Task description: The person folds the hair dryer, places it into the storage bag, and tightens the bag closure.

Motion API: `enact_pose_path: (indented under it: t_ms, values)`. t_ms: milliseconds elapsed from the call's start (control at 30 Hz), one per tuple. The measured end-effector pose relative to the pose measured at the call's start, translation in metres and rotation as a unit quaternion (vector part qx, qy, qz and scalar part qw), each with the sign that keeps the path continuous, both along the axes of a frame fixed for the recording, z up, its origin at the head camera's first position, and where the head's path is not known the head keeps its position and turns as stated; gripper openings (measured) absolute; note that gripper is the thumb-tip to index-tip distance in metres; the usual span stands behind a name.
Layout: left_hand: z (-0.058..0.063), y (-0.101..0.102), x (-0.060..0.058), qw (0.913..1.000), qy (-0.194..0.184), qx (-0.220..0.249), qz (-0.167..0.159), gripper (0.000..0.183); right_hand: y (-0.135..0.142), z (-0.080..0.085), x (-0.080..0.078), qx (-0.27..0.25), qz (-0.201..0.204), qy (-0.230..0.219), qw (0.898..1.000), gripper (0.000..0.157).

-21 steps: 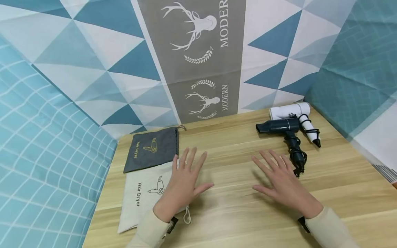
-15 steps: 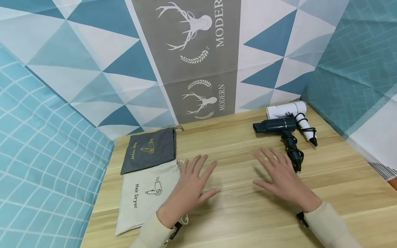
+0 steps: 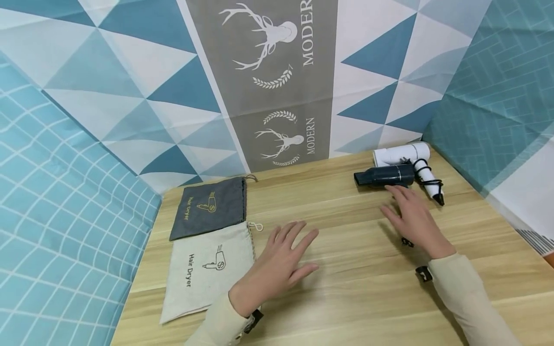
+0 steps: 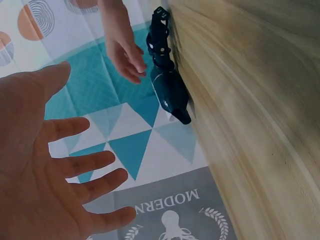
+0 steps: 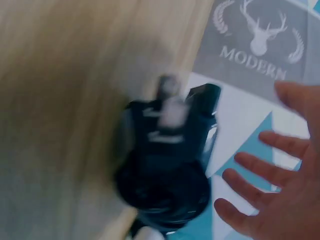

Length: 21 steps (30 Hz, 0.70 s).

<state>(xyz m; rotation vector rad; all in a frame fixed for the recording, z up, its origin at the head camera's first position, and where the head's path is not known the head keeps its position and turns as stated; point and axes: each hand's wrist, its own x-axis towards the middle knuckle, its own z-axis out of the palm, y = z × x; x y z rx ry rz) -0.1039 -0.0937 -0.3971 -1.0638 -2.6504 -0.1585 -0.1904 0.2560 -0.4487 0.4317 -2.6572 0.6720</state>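
My right hand (image 3: 413, 216) hovers over the handle of a dark hair dryer (image 3: 387, 176), covering most of it in the head view. Its fingers are spread and loosely bent, with nothing in them. A black cord is wound round the dryer's handle (image 4: 159, 40), as the left wrist view shows. In the right wrist view the dryer (image 5: 162, 170) looks blurred beside the relaxed fingers. Over the table's middle, my left hand (image 3: 279, 264) is spread with nothing held. It is nearest to a white drawstring pouch (image 3: 203, 274) printed "Hair Dryer".
Behind the dark dryer lies a white hair dryer (image 3: 402, 153) with its cord wrapped round its handle. A grey drawstring pouch (image 3: 207, 207) lies flat beyond the white one. Patterned cloth walls (image 3: 285, 96) bound the wooden table (image 3: 329, 307).
My right hand has moved forward over the dark dryer's handle. My left hand has shifted to the right, away from the white pouch.
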Motion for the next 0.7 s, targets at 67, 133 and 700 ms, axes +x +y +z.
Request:
enact_pose_path:
  t_ms: [67, 133, 700]
  values:
    - [0.000, 0.003, 0.000, 1.0000, -0.003, -0.002, -0.005, 0.061, 0.007, -0.004, -0.003, -0.002, -0.024, -0.007, 1.000, 0.054]
    - [0.000, 0.004, 0.000, 0.9999, -0.002, -0.006, -0.010, 0.059, 0.013, -0.008, -0.004, 0.005, -0.036, -0.015, 0.999, 0.050]
    - [-0.012, 0.020, -0.007, 0.9980, -0.047, -0.020, -0.038, 0.054, 0.055, -0.022, -0.004, -0.035, -0.076, -0.134, 0.987, 0.047]
